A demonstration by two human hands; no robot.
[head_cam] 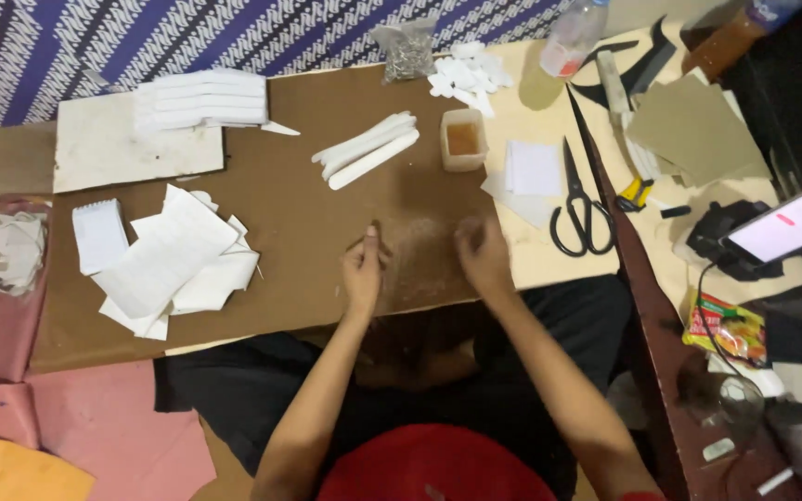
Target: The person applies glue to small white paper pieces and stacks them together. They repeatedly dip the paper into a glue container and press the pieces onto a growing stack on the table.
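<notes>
Brown cardboard sheet (308,241): matt, scuffed pale at centre. White paper pieces (174,264): matt, smooth. Scissors (581,209), right: black plastic handles. Far cup (464,139): translucent plastic.

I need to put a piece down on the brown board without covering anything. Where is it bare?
Bare brown board lies between the white paper pile and the left hand, below the white strips. Another patch sits between the folded stack and those strips. Crowded: right of the scissors, and around the small tub.

Dim warm light, soft motion blur
</notes>
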